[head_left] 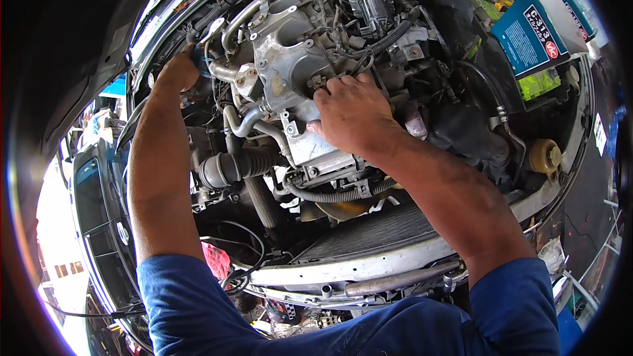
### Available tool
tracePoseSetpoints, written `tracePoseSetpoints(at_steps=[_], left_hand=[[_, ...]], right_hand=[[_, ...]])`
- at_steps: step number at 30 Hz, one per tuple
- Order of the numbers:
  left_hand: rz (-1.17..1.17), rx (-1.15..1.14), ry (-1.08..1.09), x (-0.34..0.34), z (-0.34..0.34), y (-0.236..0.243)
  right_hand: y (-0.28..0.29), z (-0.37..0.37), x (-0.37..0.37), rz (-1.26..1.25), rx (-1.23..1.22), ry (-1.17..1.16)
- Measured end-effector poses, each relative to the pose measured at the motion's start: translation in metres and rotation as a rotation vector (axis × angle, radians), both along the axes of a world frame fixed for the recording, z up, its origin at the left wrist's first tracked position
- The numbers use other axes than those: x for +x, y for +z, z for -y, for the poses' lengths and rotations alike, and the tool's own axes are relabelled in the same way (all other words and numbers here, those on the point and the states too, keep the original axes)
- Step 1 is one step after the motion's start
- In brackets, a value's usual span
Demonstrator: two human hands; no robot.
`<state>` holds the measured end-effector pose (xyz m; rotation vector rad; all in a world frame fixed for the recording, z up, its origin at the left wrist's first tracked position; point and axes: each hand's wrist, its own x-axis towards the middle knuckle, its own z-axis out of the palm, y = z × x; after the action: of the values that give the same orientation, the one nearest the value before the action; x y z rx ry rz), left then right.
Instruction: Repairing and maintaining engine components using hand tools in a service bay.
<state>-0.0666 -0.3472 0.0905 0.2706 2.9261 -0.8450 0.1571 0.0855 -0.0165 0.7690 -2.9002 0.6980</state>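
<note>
My left hand [179, 69] reaches into the upper left of the engine bay, fingers curled at a small blue item [198, 58] beside a hose; what it grips is partly hidden. My right hand [349, 109] rests on the silver metal engine housing [280, 72], fingers bent and spread over small fittings near its middle, thumb apart and lower down. Metal pipes [257, 10] arch above the housing. A ribbed black intake hose [234, 168] lies below and between my forearms.
The radiator [366, 237] and front crossmember [386, 264] run along the near side. A blue-and-white box [524, 33] and yellow-green items [541, 86] sit at the right. A fluid reservoir [542, 155] is at the right edge. The raised hood [59, 39] bounds the left.
</note>
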Motion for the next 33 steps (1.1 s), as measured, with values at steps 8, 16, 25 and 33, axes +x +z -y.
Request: tracePoseSetpoints(at_steps=[8,16,25,33], left_hand=[[-0.110,0.144,0.322,0.019,-0.104,-0.051],[-0.046,0.285,0.126,0.032,-0.139,-0.043],[0.165,-0.018,0.086,0.022,-0.131,-0.057],[-0.132,0.287,0.345,0.056,-0.157,-0.075]], right_hand=[[-0.028,-0.016,-0.009,-0.023,0.078,-0.075],[-0.033,-0.018,-0.007,-0.131,0.037,-0.087],[-0.024,-0.002,-0.003,-0.098,0.043,-0.075],[-0.036,-0.016,-0.006,-0.101,0.019,-0.094]])
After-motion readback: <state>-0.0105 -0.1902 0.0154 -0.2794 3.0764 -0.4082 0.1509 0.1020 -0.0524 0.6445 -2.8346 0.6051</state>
